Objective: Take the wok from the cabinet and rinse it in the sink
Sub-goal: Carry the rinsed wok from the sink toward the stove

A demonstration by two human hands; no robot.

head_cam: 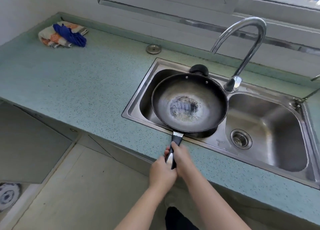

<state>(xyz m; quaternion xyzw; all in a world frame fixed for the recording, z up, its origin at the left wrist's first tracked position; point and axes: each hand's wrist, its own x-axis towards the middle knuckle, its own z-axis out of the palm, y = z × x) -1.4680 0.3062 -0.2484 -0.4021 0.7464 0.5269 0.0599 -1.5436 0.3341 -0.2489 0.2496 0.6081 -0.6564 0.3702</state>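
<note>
Wok (189, 103) sits over the left basin of the sink (216, 143), its round bowl facing up, a pale scuffed patch at its middle, and its long handle (174, 144) reaching back over the sink's front rim and the bench (78, 91). Both hands wrap the handle: the left hand (161, 173) has its grip clenched on the handle's end, the right hand (181, 160) grasps it just ahead, the two touching. The tap (242, 47) arches above the sink's far rim, its spout beyond the wok. A cloth (64, 34) lies on the bench's far left corner, well apart.
</note>
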